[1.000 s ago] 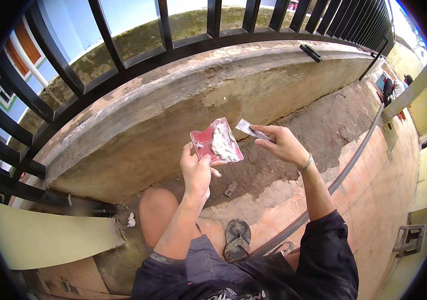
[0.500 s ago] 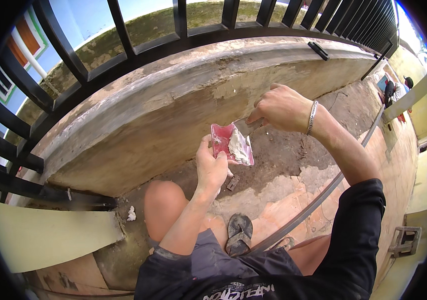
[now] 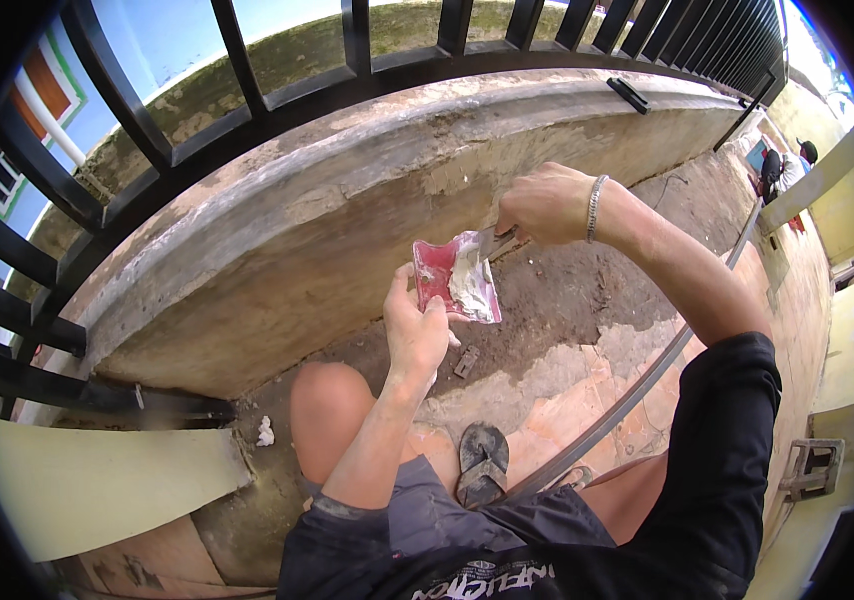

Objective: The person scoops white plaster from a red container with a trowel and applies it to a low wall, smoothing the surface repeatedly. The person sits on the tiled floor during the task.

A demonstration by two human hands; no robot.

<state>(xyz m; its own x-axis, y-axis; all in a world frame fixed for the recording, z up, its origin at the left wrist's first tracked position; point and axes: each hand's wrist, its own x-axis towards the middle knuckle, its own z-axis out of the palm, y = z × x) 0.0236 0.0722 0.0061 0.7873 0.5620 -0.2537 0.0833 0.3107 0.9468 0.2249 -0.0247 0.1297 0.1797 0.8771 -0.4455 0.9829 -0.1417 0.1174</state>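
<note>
My left hand (image 3: 415,335) grips a bent red plastic piece (image 3: 434,268) with a lump of white paste (image 3: 469,282) on its right part. My right hand (image 3: 545,205), wearing a chain bracelet, is closed on a thin scraper (image 3: 497,241), mostly hidden behind the fingers, whose blade is at the upper right edge of the red piece by the paste.
A low concrete wall (image 3: 277,250) under black railings (image 3: 177,160). A long metal bar (image 3: 612,425) lies across broken tiles. A white crumpled scrap (image 3: 266,430), a black rail piece (image 3: 628,95) on the ledge, a wooden stool (image 3: 812,468); another person (image 3: 792,175) crouches far right.
My right hand has risen and turned over, bringing the scraper from beside the red piece onto its upper right edge. My left hand has shifted slightly right with the piece.
</note>
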